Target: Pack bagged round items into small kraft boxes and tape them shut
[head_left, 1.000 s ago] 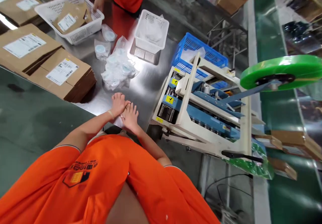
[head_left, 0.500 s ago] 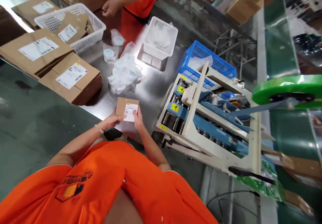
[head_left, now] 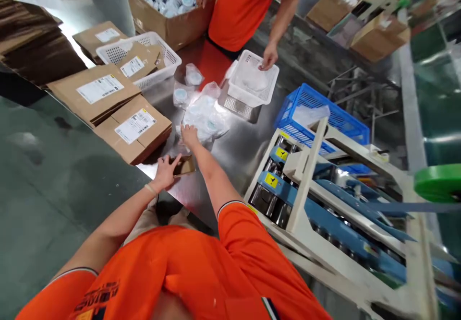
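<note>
My left hand [head_left: 165, 172] is closed on a small brown cardboard box [head_left: 185, 166] at the near edge of the metal table. The box stands open, its dark inside showing. My right hand [head_left: 189, 136] reaches forward to the near left side of a pile of clear plastic bags [head_left: 207, 116] with round pale-blue and white items inside. Its fingers are bent onto one bag at the pile's edge and seem to pinch it; the fingertips are partly hidden. Two more bagged items [head_left: 193, 76] lie just behind the pile.
Flat cardboard stacks with labels [head_left: 135, 125] and a white basket [head_left: 158, 77] stand left. A co-worker's hand [head_left: 269, 56] touches another white basket [head_left: 254, 97]. A large carton [head_left: 173, 27] of round items stands behind. A roller machine [head_left: 288, 185] and blue crate [head_left: 327, 106] are right.
My right hand has let go of the small box and moved forward to the bags. The box now stands open in my left hand. The co-worker's hand has come to the white basket.
</note>
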`<action>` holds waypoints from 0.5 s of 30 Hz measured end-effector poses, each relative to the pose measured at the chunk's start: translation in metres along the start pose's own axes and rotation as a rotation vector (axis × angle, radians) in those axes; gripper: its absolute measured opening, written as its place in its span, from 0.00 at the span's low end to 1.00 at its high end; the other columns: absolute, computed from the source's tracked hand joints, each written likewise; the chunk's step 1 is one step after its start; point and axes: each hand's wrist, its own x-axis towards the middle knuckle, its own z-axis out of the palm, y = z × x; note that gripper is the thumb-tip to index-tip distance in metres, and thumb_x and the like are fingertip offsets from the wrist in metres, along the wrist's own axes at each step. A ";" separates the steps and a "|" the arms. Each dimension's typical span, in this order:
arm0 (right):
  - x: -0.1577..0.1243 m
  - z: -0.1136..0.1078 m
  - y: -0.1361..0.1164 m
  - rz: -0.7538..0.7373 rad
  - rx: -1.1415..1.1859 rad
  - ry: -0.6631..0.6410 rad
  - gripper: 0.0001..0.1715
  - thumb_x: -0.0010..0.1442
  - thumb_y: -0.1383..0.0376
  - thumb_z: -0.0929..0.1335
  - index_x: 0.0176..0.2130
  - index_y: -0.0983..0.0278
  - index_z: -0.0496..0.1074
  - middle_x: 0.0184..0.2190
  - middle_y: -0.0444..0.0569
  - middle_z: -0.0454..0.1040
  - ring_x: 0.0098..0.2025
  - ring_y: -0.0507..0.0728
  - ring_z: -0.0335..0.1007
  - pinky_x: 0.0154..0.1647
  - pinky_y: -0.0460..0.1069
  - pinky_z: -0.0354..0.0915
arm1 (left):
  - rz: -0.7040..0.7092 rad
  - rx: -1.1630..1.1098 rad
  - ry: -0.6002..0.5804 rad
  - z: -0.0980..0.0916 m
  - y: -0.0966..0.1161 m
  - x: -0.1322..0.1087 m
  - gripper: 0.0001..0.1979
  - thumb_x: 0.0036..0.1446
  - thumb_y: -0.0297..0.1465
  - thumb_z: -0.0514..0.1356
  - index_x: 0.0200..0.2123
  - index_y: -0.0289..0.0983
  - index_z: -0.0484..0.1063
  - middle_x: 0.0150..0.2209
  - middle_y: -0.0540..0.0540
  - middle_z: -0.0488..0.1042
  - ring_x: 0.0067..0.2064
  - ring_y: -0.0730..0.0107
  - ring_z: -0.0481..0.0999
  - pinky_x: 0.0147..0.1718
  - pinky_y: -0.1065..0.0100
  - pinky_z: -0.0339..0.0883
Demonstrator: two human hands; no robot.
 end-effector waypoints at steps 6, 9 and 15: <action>-0.022 -0.026 0.023 0.061 0.149 0.135 0.16 0.80 0.68 0.63 0.57 0.72 0.77 0.57 0.63 0.81 0.61 0.64 0.76 0.61 0.55 0.70 | 0.115 -0.289 0.047 0.008 -0.018 0.006 0.58 0.51 0.51 0.79 0.79 0.38 0.61 0.64 0.27 0.67 0.65 0.27 0.67 0.67 0.35 0.60; -0.094 -0.037 0.060 0.041 0.230 0.284 0.20 0.77 0.65 0.68 0.64 0.64 0.76 0.69 0.60 0.74 0.72 0.68 0.66 0.71 0.62 0.67 | 0.211 -0.552 0.067 0.024 -0.008 0.015 0.58 0.47 0.46 0.81 0.76 0.37 0.61 0.63 0.29 0.68 0.65 0.29 0.68 0.68 0.33 0.61; -0.268 0.001 0.082 -0.037 0.389 0.175 0.25 0.77 0.68 0.63 0.64 0.61 0.80 0.67 0.57 0.77 0.77 0.67 0.64 0.79 0.66 0.62 | 0.240 -0.879 0.031 0.063 0.043 0.034 0.60 0.37 0.41 0.83 0.69 0.35 0.58 0.64 0.31 0.64 0.67 0.37 0.68 0.72 0.39 0.62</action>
